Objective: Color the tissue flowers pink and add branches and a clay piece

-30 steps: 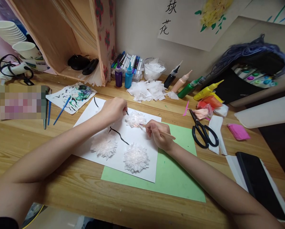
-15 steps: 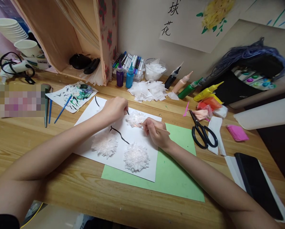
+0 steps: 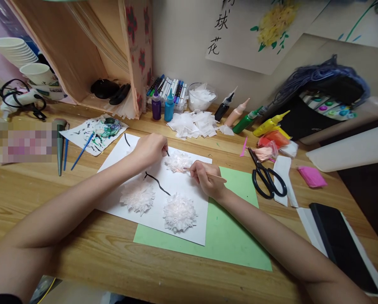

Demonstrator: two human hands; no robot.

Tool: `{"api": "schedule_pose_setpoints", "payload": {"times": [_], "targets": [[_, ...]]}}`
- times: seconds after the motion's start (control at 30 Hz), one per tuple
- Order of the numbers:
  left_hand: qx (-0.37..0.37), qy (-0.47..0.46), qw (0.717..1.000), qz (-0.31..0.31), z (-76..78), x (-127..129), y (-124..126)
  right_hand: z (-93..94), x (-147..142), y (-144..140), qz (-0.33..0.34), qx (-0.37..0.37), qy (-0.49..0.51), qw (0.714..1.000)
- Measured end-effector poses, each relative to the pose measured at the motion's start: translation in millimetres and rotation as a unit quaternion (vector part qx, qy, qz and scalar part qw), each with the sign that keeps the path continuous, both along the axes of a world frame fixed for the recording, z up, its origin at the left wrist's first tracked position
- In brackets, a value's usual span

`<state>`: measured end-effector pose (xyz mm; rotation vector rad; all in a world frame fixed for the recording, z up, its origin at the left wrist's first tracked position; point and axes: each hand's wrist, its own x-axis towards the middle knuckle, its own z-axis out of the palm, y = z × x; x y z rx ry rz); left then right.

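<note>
My right hand (image 3: 207,179) grips a flat wooden stick (image 3: 220,178) whose tip reaches the lower edge of the upper white paper flower (image 3: 177,161). Closed, with its fingertips beside that flower's left side, my left hand (image 3: 151,150) hides whatever it may pinch. A short dark line shows by those fingertips. Two more fluffy tissue flowers, one on the left (image 3: 137,197) and one on the right (image 3: 179,213), lie on the white sheet (image 3: 197,232). Between them and the hands runs a painted black branch line (image 3: 159,184). A green sheet (image 3: 236,228) sits partly underneath.
Black-handled scissors (image 3: 266,177) lie right of the sheets, near a pink packet (image 3: 312,176) and a black phone-like slab (image 3: 342,245). Behind are white tissue squares (image 3: 193,124), a glass bowl (image 3: 202,96) and several paint bottles. A paint-smeared paper (image 3: 95,133) with brushes lies left.
The whole view has shifted slightly, so the desk appears a little lower. Both hands keep nearly the same places by the upper flower, with the stick still in the right.
</note>
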<state>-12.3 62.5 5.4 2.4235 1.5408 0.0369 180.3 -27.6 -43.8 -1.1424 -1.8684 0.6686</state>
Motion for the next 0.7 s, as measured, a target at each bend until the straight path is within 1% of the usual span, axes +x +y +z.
{"api": "schedule_pose_setpoints", "payload": {"times": [0.2,0.23,0.3,0.4,0.47,0.53,0.6,0.63,0.67,0.7], "targets": [[-0.003,-0.007,1.000,0.003,0.5,0,-1,1.4,-3,4,-0.005,-0.051,0.004,0.999],[-0.004,-0.009,1.000,0.003,0.5,-1,-1,2.0,-3,3,-0.003,-0.046,0.009,0.999],[-0.006,-0.013,1.000,-0.002,0.0,-2,-1,2.8,-3,0,-0.005,-0.011,0.029,1.000],[0.010,-0.027,0.999,-0.027,-2.2,-6,2,0.1,2,-6,-0.035,0.039,0.077,0.996],[0.019,-0.049,0.997,-0.054,-4.0,-10,6,-4.4,6,-7,-0.059,0.034,0.100,0.993],[-0.002,-0.072,0.994,-0.087,-5.2,-12,12,-6.4,10,-5,-0.088,0.030,0.129,0.987],[-0.031,-0.085,0.990,-0.106,-5.7,-15,17,1.0,12,-1,-0.096,0.035,0.140,0.985],[-0.048,-0.086,0.989,-0.109,-5.6,-16,19,9.9,12,-1,-0.081,0.048,0.130,0.987],[-0.061,-0.088,0.988,-0.109,-5.5,-16,20,22.5,12,-3,-0.058,0.066,0.104,0.991],[-0.068,-0.089,0.988,-0.107,-5.1,-17,21,38.1,10,-7,-0.011,0.095,0.059,0.994]]}}
